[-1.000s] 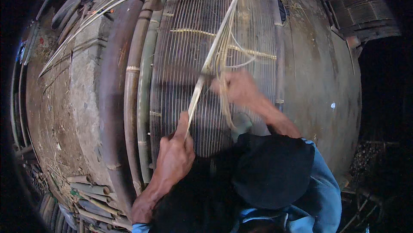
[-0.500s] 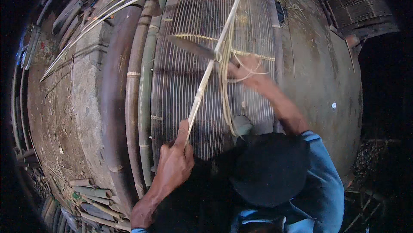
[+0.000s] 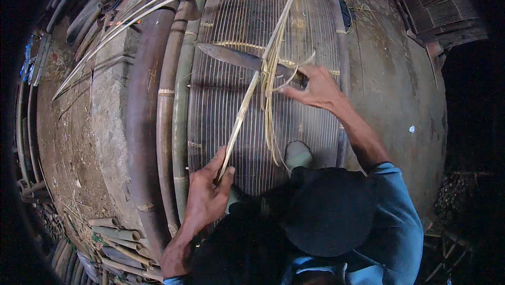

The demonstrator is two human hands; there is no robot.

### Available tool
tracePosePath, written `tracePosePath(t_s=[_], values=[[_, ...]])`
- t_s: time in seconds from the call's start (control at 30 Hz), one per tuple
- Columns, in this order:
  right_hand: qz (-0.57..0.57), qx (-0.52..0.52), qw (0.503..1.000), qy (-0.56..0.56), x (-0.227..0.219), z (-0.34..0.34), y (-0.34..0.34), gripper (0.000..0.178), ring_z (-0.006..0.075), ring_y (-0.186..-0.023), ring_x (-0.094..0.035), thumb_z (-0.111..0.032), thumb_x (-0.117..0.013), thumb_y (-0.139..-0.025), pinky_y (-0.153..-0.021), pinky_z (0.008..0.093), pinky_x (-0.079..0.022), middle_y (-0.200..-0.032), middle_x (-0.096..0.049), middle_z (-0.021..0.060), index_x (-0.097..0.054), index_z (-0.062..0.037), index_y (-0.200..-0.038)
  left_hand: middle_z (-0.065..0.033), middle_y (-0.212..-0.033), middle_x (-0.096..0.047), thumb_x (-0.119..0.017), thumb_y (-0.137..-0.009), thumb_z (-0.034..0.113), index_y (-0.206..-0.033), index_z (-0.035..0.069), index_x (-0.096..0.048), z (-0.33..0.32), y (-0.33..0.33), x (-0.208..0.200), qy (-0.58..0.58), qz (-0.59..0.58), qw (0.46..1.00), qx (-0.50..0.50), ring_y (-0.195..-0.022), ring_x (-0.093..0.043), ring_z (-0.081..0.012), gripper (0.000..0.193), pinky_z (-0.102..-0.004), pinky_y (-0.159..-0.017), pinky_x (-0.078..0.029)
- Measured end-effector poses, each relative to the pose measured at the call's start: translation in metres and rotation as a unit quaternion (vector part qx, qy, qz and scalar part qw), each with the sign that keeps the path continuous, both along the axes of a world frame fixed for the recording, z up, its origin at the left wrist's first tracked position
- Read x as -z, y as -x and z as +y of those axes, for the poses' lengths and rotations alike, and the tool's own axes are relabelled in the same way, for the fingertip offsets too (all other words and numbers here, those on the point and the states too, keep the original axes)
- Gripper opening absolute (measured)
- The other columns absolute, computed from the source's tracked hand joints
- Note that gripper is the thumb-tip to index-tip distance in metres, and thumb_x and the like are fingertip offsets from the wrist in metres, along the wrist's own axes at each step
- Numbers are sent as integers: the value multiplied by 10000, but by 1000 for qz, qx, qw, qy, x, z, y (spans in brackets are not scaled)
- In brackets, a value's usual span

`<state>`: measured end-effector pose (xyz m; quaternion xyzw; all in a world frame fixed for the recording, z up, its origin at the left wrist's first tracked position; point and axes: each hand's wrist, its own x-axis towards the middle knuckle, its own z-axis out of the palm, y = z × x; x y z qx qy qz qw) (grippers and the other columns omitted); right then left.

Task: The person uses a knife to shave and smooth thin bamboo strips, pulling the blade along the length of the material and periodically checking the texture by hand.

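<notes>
A long pale bamboo strip (image 3: 247,103) runs up and away from my left hand (image 3: 210,187), which pinches its near end between thumb and fingers. My right hand (image 3: 321,88) holds the dark handle of a knife (image 3: 229,55), thumb and fingers on either side of it. The blade points left and crosses the strip about midway. Thin curled shavings (image 3: 270,122) hang in a bunch beside the strip at the blade, and some loop near my right thumb. Exactly how the edge meets the strip is hidden by the shavings.
Below lies a slatted bamboo platform (image 3: 210,111), with a foot (image 3: 298,154) on it. Thick bamboo poles (image 3: 144,106) run along its left side. Several long pale strips (image 3: 126,24) arch over the upper left. Cut bamboo pieces (image 3: 118,234) lie at lower left.
My right hand has shifted slightly right and its thumb now shows apart from the fingers. The shavings have swung closer to the strip. My left hand keeps its pinch, tilted a little differently.
</notes>
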<state>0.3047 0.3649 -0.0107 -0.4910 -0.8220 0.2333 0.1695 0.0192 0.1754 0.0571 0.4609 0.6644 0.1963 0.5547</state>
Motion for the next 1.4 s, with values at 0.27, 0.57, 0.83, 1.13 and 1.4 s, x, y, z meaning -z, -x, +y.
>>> tracePosePath(t_s=[0.27, 0.57, 0.83, 1.13, 1.4], values=[[-35, 79, 990, -109, 5, -13, -17, 398, 414, -742, -678, -375, -733, -868, -681, 482, -521, -928, -706, 196, -689, -40, -1078, -152, -761, -680, -608, -954, 101, -1381, -49, -532, 13, 8, -7, -130, 9, 991, 28, -579, -498, -94, 459, -315, -552, -441], [61, 97, 993, -2, -22, -18, -12, 458, 348, -794, -679, -434, -646, -944, -713, 467, -489, -839, -674, 206, -669, 22, -985, -181, -891, -699, -576, -982, 131, -1374, -90, -516, 30, -16, -17, -67, 124, 987, 75, -765, -646, -202, 454, -389, -740, -512], [18, 72, 995, 70, 3, -61, 6, 554, 425, -749, -679, -572, -583, -931, -680, 510, -524, -745, -668, 225, -698, -30, -929, -246, -726, -625, -545, -976, 81, -1434, -14, -492, 11, -32, 31, -180, 129, 972, 75, -651, -617, -193, 471, -402, -685, -503], [20, 142, 982, 124, 17, 30, -13, 725, 413, -619, -656, -684, -525, -912, -642, 532, -516, -665, -641, 265, -689, 18, -842, -209, -672, -576, -534, -965, 26, -1419, -29, -499, 0, -30, 30, -197, 88, 975, 61, -598, -528, -122, 459, -320, -555, -446], [17, 56, 997, -55, 45, -18, 1, 796, 412, -757, -704, -729, -500, -899, -673, 505, -532, -743, -671, 290, -691, 40, -818, -114, -629, -521, -549, -955, 32, -1414, -9, -517, -12, -17, 23, -127, 99, 986, 46, -571, -475, -111, 462, -326, -560, -437]])
